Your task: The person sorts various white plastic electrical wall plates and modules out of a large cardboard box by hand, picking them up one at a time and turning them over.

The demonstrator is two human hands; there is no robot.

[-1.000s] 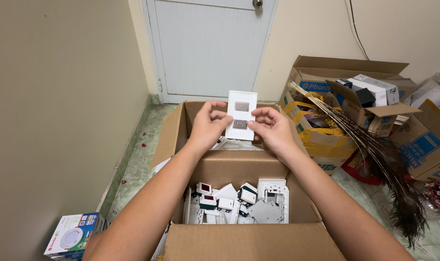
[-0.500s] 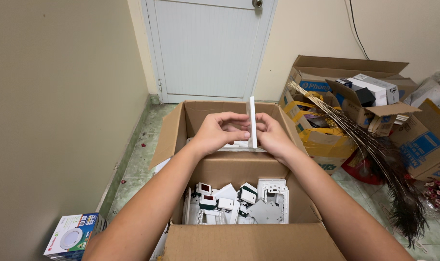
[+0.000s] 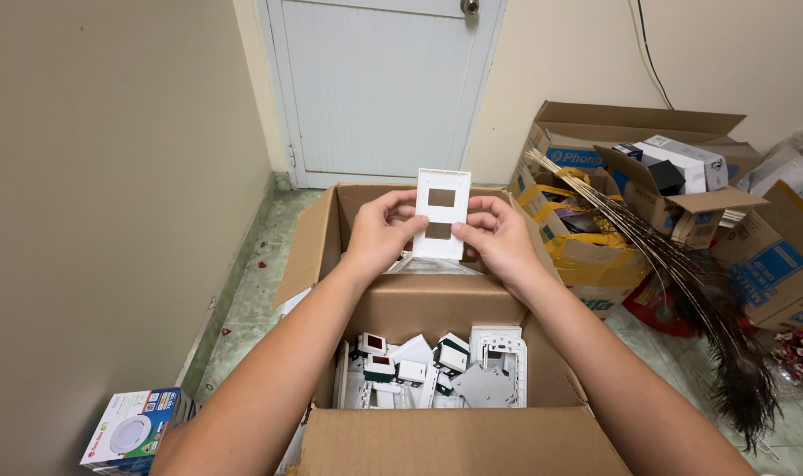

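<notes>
The door (image 3: 379, 88) closes off the far end, with a wall (image 3: 110, 220) close along the left. Right of the open carton (image 3: 401, 308) stand more cartons (image 3: 648, 176), and a bundle of feathers (image 3: 683, 282) leans out from them toward the floor. A small printed box (image 3: 132, 430) sits on the floor at the carton's near left corner.

Inside the carton, white switch parts (image 3: 436, 366) lie loose in the near half. Above its far half, both hands hold up a white plate (image 3: 441, 213) with two square openings, flat face toward the camera. The left hand (image 3: 384, 231) pinches the plate's left edge, the right hand (image 3: 498, 238) its lower right edge; both are closed on it.

The grip is by fingertips on thin edges, so the plate could likely slip and drop among the parts below, or flex if squeezed.

Room is tight: the wall hems the carton's left, the feathers and cartons crowd its right, and its raised flaps (image 3: 309, 251) stand near both wrists. The freest space is straight up and back toward the person.
</notes>
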